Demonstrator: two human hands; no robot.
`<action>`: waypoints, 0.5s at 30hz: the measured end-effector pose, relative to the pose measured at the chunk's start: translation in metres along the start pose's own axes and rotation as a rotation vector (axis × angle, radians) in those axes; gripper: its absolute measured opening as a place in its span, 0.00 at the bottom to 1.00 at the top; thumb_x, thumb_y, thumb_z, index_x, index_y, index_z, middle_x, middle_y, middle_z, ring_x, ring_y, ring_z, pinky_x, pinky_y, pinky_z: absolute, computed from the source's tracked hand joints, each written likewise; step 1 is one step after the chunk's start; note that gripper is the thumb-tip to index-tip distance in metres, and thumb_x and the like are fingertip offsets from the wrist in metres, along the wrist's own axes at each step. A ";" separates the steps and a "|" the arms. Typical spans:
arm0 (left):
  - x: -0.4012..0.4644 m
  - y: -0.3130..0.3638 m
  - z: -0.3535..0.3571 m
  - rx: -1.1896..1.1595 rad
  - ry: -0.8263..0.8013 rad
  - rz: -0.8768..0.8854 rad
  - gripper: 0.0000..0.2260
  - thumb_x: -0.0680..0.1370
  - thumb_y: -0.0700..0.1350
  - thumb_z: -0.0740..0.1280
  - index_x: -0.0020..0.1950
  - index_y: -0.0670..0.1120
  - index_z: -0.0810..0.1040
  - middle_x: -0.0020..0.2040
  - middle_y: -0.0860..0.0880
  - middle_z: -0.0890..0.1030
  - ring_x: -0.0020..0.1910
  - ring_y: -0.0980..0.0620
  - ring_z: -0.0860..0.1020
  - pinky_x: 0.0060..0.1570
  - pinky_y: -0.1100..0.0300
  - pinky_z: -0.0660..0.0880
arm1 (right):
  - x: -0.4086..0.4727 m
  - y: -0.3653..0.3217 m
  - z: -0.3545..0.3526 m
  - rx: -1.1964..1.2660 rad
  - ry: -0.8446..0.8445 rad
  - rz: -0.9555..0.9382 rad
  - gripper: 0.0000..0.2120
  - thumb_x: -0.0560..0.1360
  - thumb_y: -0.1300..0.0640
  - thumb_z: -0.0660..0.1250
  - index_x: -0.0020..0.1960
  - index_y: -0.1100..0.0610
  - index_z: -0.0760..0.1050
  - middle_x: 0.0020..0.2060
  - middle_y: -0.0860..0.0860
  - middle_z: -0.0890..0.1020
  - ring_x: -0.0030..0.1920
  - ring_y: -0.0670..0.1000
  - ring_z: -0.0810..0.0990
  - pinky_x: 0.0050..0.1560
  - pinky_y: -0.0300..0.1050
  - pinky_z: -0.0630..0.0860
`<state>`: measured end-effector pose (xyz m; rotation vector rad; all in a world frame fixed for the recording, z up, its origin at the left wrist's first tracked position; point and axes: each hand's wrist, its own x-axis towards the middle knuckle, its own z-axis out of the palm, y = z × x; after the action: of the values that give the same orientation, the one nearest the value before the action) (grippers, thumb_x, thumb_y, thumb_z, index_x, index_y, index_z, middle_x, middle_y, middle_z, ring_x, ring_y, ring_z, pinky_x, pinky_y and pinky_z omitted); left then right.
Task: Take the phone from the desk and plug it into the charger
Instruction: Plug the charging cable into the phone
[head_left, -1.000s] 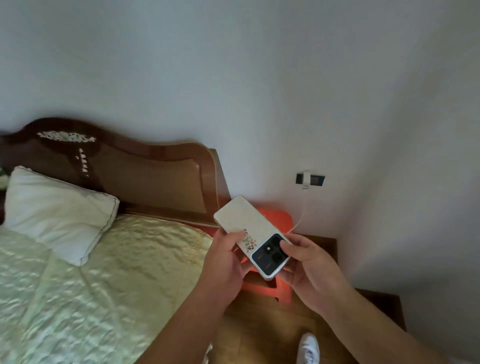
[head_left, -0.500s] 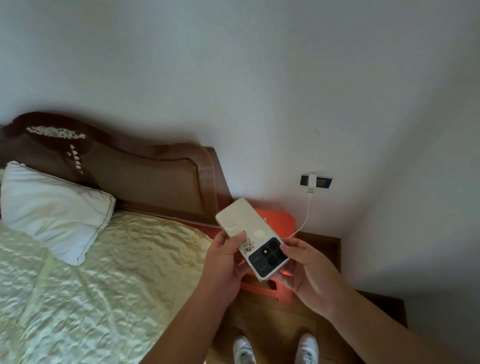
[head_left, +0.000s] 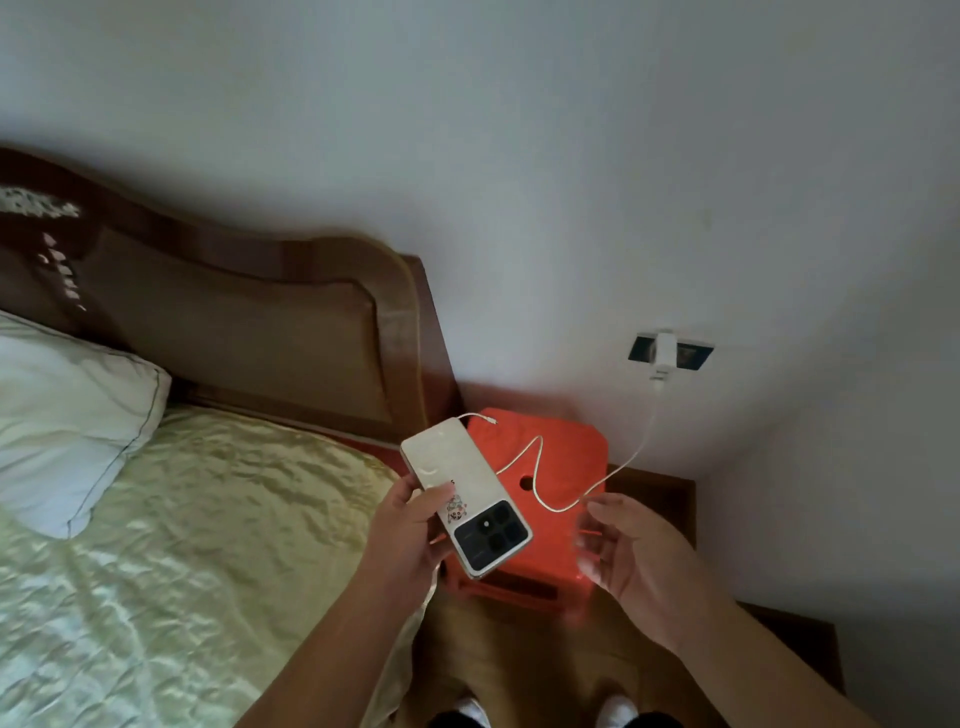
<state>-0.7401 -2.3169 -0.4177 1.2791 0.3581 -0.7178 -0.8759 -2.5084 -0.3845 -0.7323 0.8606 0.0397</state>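
Observation:
My left hand (head_left: 410, 540) grips a white phone (head_left: 462, 493) back side up, with a dark camera block and a small sticker, held over the near-left corner of an orange stool (head_left: 561, 457). A white charging cable (head_left: 540, 467) runs from the white charger (head_left: 664, 349) in the wall socket down across the stool top; its free end lies close to the phone's far end, and I cannot tell whether it is plugged in. My right hand (head_left: 628, 556) hovers to the right of the phone with fingers apart, its fingertips close to the cable.
A bed with a pale quilted cover (head_left: 182, 545), a white pillow (head_left: 62, 415) and a brown wooden headboard (head_left: 249, 322) fills the left. White walls meet in a corner at the right. Wooden floor lies below, with my feet (head_left: 613, 712) at the bottom edge.
My right hand has let go of the phone and moved right, toward the cable. The phone now rests in my left hand alone. The view has tilted down, showing the stool top and cable.

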 end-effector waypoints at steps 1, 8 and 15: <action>0.014 -0.012 -0.007 0.004 0.006 -0.001 0.13 0.74 0.35 0.68 0.58 0.43 0.77 0.41 0.44 0.86 0.36 0.48 0.84 0.30 0.56 0.78 | 0.021 0.004 -0.002 -0.005 0.002 -0.016 0.05 0.76 0.65 0.63 0.49 0.61 0.77 0.36 0.57 0.82 0.34 0.53 0.79 0.27 0.44 0.76; 0.138 -0.102 -0.055 0.018 0.051 0.055 0.13 0.74 0.36 0.68 0.57 0.43 0.78 0.44 0.43 0.87 0.37 0.48 0.84 0.30 0.56 0.78 | 0.195 0.036 0.003 -0.167 -0.073 -0.201 0.08 0.75 0.68 0.60 0.45 0.58 0.76 0.31 0.52 0.80 0.28 0.47 0.78 0.26 0.39 0.75; 0.224 -0.150 -0.085 -0.052 0.043 0.125 0.10 0.73 0.35 0.69 0.52 0.45 0.79 0.41 0.44 0.87 0.35 0.49 0.85 0.30 0.57 0.79 | 0.322 0.039 0.027 -0.591 -0.125 -0.450 0.05 0.73 0.64 0.64 0.43 0.56 0.76 0.30 0.49 0.81 0.26 0.44 0.78 0.26 0.36 0.72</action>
<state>-0.6632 -2.3173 -0.6894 1.2577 0.3265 -0.5729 -0.6555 -2.5431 -0.6211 -1.4502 0.5447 -0.0651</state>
